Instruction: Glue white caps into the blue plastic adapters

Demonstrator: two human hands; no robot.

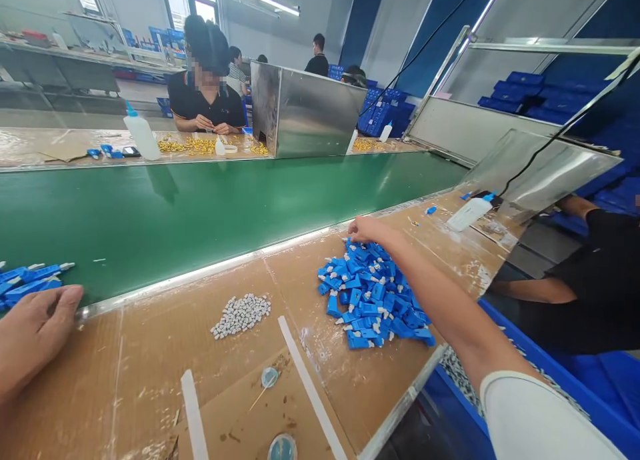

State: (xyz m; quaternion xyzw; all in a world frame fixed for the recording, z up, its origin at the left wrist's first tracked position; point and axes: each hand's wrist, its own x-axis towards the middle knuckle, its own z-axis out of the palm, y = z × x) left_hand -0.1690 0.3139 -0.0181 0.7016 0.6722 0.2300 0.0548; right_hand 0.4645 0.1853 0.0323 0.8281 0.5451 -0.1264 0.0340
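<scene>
My left hand (40, 337) is at the left edge, beside the green conveyor belt. Its fingers are bent and partly cut off, right against several blue plastic parts with pale tips (30, 281) at the belt's near edge; whether it grips one is hidden. My right hand (367, 229) reaches to the far end of a heap of blue plastic parts with white tips (375, 300) on the worktable. Its fingers are curled together, and what they hold is too small to make out. Left of this heap lies a small pile of grey-white pieces (241, 315).
The green belt (225, 207) runs across beyond the brown worktable (150, 360). Two small blue-filled cups (283, 448), a stick (257, 400) and white strips (310, 387) are in front. A squeeze bottle (470, 213) lies at right. Co-workers sit opposite (205, 103) and at right (595, 280).
</scene>
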